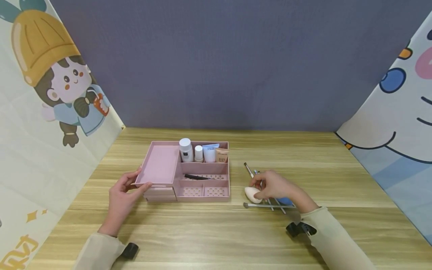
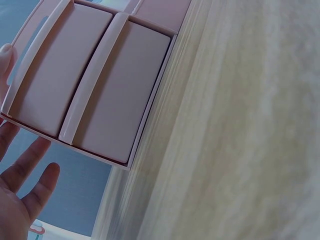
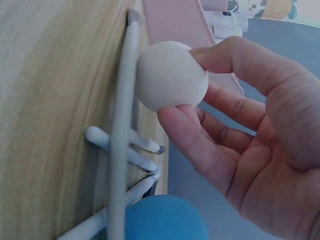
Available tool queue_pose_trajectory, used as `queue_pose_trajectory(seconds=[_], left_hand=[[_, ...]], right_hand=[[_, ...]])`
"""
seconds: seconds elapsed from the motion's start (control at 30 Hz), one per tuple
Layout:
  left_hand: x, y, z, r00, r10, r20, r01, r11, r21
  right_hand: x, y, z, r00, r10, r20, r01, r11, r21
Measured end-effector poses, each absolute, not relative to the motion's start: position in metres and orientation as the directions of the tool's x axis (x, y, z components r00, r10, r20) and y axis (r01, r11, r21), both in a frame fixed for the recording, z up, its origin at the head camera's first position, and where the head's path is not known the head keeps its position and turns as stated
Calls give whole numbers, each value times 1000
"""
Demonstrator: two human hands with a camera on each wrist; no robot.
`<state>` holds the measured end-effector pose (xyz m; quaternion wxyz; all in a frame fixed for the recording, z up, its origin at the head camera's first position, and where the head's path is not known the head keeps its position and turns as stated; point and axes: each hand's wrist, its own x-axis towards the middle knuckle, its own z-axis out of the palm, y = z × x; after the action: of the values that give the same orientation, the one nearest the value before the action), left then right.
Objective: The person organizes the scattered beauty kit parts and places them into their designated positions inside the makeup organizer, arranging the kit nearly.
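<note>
My right hand pinches a cream makeup sponge between thumb and fingers, low over the table at the right. In the right wrist view the sponge shows its rounded end, beside a long grey-handled makeup brush. A pink desktop organizer stands left of centre. My left hand rests at its left front corner, thumb on the top edge and fingers along the side. Two drawers face the left wrist camera, with some fingers spread beside them.
Several makeup brushes and a blue sponge lie around the right hand. In the organizer's back compartment stand a white bottle, a smaller white bottle and two tubes. A black pen-like item lies in the middle compartment.
</note>
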<state>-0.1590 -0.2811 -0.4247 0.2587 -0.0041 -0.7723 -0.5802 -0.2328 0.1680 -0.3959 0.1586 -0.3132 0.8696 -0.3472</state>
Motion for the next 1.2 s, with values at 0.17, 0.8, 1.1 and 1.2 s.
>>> queue_pose_trajectory(seconds=[0.17,0.8,1.1,1.2], left_hand=[[-159,-281,-425,-862,-293,413,316,327,891],[-159,-281,-424,-863,-288,414,317,329,889],[-159,-282,-426,-867,-280,413,310,345,886],[-159,-283,-426,-866,-280,414,314,341,886]], right_hand=[[-232,168,-390,-755,-655,-26,-468,566,-679],[-232,147,-358,-760,-647,58,-521,555,-649],[-232,131,-348,-731,-674,107,-562,505,-655],[-233,125,-348,-719,-684,123,-574,485,-660]])
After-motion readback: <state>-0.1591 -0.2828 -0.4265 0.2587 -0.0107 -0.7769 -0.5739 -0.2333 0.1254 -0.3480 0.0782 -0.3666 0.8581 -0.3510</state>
